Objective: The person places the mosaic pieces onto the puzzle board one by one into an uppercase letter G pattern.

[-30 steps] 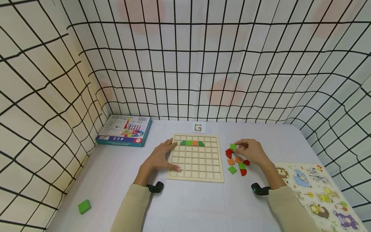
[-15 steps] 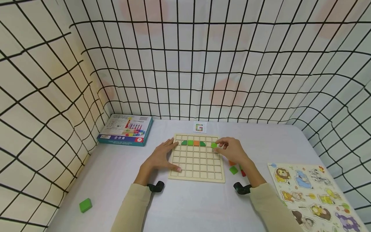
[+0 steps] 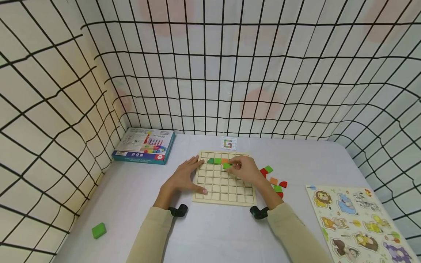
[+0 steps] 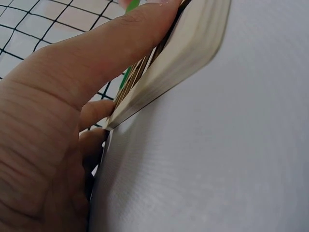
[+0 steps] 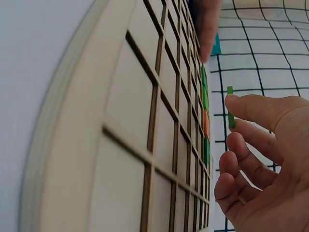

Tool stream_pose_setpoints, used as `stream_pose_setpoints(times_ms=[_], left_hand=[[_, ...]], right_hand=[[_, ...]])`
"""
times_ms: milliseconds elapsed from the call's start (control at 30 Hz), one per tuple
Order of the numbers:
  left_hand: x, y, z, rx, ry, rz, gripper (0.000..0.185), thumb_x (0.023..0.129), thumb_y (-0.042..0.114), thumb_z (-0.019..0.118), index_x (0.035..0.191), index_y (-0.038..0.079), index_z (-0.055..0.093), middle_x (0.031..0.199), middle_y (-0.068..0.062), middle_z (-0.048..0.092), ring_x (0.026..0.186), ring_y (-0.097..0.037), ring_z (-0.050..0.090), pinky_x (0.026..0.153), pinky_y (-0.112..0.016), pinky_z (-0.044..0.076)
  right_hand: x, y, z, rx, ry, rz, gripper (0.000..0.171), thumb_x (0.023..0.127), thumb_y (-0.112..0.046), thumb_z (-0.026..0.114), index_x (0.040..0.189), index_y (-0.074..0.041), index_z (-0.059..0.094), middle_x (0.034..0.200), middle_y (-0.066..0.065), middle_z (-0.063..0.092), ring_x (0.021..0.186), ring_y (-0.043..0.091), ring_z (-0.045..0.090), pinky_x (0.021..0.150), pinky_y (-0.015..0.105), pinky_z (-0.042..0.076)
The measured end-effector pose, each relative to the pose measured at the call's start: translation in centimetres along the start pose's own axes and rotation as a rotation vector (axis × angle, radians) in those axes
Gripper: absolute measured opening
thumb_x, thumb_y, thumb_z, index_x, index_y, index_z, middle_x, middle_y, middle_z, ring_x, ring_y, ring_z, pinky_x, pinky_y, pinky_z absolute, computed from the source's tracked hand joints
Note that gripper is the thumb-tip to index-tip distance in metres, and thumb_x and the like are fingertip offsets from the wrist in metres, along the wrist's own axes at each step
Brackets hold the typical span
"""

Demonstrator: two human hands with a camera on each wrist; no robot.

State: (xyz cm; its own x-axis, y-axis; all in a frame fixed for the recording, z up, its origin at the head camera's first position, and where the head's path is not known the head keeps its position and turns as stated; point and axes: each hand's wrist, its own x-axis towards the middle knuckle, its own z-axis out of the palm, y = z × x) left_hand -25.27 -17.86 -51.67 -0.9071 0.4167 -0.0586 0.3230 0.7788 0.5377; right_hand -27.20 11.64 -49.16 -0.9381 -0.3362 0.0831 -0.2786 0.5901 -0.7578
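My right hand [image 3: 246, 170] pinches a green square tile [image 3: 226, 166] between thumb and fingertips, held above the wooden grid board [image 3: 227, 200]. In the right wrist view this green tile [image 5: 231, 107] stands edge-on, apart from the board. A row of tiles lies in the board's upper cells: a green rounded piece [image 3: 211, 161], a green square [image 3: 217, 161] and an orange square [image 3: 224, 160]. The right hand hides the row's right end in the head view. My left hand [image 3: 184, 178] rests at the board's left edge, fingers spread, its thumb [image 4: 111, 48] over the board.
Several loose red, green and orange pieces [image 3: 273, 181] lie right of the board. Behind it is a small card with a coloured G [image 3: 228, 143]. A boxed game [image 3: 144, 146] stands back left, a green block [image 3: 99, 231] front left, an animal picture board [image 3: 355, 215] front right.
My right hand has taken the green square tile from the loose pieces and carried it left over the board, below the orange square. The left hand stays at the board's edge.
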Motion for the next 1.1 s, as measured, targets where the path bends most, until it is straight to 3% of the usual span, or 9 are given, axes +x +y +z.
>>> stream_pose_setpoints(times_ms=[300,500,867,1100], left_hand=[[0.0,-0.1,0.0,-0.001,0.0,0.001,0.124,0.062,0.069,0.088,0.163,0.024,0.032,0.174,-0.001,0.014,0.162,-0.027,0.01,0.128,-0.061,0.015],[0.0,-0.1,0.0,-0.001,0.002,0.003,0.124,0.062,0.07,0.088,0.163,0.025,0.032,0.174,0.001,0.014,0.162,-0.027,0.01,0.128,-0.061,0.015],[0.0,-0.1,0.0,-0.003,-0.004,-0.005,0.124,0.063,0.07,0.087,0.164,0.027,0.03,0.174,0.001,0.012,0.162,-0.025,0.009,0.128,-0.061,0.014],[0.1,-0.1,0.0,0.002,-0.01,-0.004,0.125,0.062,0.072,0.087,0.164,0.027,0.029,0.174,0.002,0.012,0.163,-0.024,0.008,0.129,-0.06,0.013]], right_hand=[[0.7,-1.6,2.3,0.016,-0.026,-0.004,0.03,0.091,-0.018,0.08,0.116,-0.004,0.076,0.089,0.002,0.066,0.079,0.015,0.054,0.071,0.026,0.047],[1.4,-2.3,3.5,-0.037,-0.026,0.023,0.026,0.091,-0.021,0.08,0.114,-0.008,0.077,0.086,-0.001,0.064,0.078,0.014,0.054,0.072,0.028,0.047],[2.1,-3.3,4.8,-0.076,-0.03,0.05,0.027,0.092,-0.023,0.08,0.116,-0.012,0.077,0.081,-0.003,0.063,0.065,0.012,0.052,0.058,0.026,0.042],[2.3,-3.4,5.1,-0.094,-0.017,0.055,0.026,0.093,-0.025,0.079,0.115,-0.013,0.077,0.084,-0.003,0.064,0.065,0.013,0.052,0.06,0.027,0.044]])
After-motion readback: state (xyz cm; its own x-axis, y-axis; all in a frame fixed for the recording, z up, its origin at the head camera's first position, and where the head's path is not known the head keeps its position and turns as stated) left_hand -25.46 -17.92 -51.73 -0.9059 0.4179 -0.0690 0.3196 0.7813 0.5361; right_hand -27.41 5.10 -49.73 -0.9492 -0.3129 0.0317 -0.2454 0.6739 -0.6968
